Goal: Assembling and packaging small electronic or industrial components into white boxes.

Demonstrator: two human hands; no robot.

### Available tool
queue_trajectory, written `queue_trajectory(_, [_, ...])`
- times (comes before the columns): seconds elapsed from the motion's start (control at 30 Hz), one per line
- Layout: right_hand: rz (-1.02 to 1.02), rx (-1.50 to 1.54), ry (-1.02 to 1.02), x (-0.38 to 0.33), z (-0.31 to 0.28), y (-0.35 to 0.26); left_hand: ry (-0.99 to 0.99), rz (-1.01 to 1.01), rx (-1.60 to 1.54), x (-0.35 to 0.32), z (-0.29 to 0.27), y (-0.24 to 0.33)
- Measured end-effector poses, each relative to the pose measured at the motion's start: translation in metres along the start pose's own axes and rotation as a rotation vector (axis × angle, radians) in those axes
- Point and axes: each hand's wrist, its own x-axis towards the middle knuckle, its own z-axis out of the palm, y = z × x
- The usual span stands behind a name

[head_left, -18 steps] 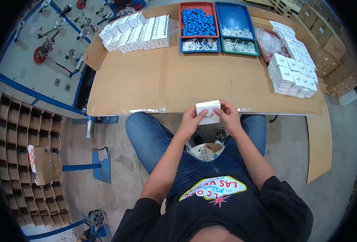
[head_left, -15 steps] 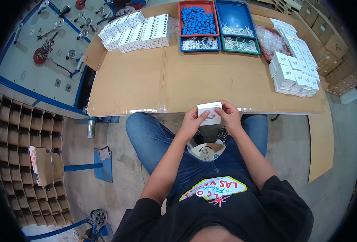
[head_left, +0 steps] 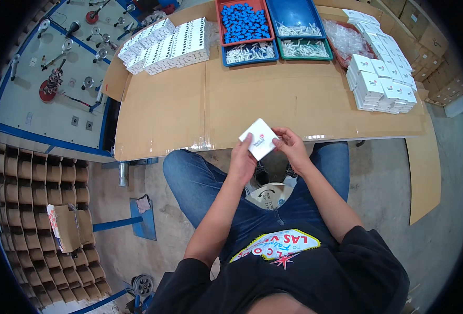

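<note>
In the head view, the person's left hand point(head_left: 243, 159) and right hand point(head_left: 292, 150) hold a flat white carton point(head_left: 259, 139) between them, over the near edge of the cardboard-covered table point(head_left: 163, 115) and just beyond the lap. The carton is turned cornerwise, with a small red-and-grey print on the face that shows. The left thumb presses on its lower left side, and the left fingers are mostly hidden beneath. The right thumb lies at its right corner with the right fingers bent behind, so both hands are clamped on it.

Along the far side of the table, a red tray point(head_left: 248, 41) holds small blue plastic pieces point(head_left: 244, 23). Just in front of it, a lower blue tray point(head_left: 251, 62) holds slim white pieces. To the right, a deeper blue tray point(head_left: 294, 11) and a green tray point(head_left: 305, 58) hold similar white pieces. Clear plastic bags point(head_left: 346, 39) lie heaped beside a stack of white cartons point(head_left: 383, 78) on the right. Rows of dark-marked white boxes point(head_left: 176, 44) stand at the far left.
</note>
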Motion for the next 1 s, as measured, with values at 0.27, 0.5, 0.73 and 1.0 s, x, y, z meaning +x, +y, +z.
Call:
queue_trajectory(0.27, [-0.003,-0.017,-0.050,-0.006,0.008,-0.005,-0.042,-0.208,-0.049,0.007,-0.023,-0.017])
queue_trajectory(0.5, [-0.168,-0.155,-0.038,-0.006,-0.003,-0.004,0.019,0.067,0.270,0.002,0.003,-0.001])
queue_trajectory(0.73, [-0.060,-0.125,-0.139,-0.001,-0.004,-0.006,-0.157,0.190,0.485,0.009,-0.014,0.004])
queue_trajectory(1.0, [0.014,-0.150,-0.163,0.001,-0.007,-0.009,-0.146,0.213,0.467,0.013,-0.020,0.002])
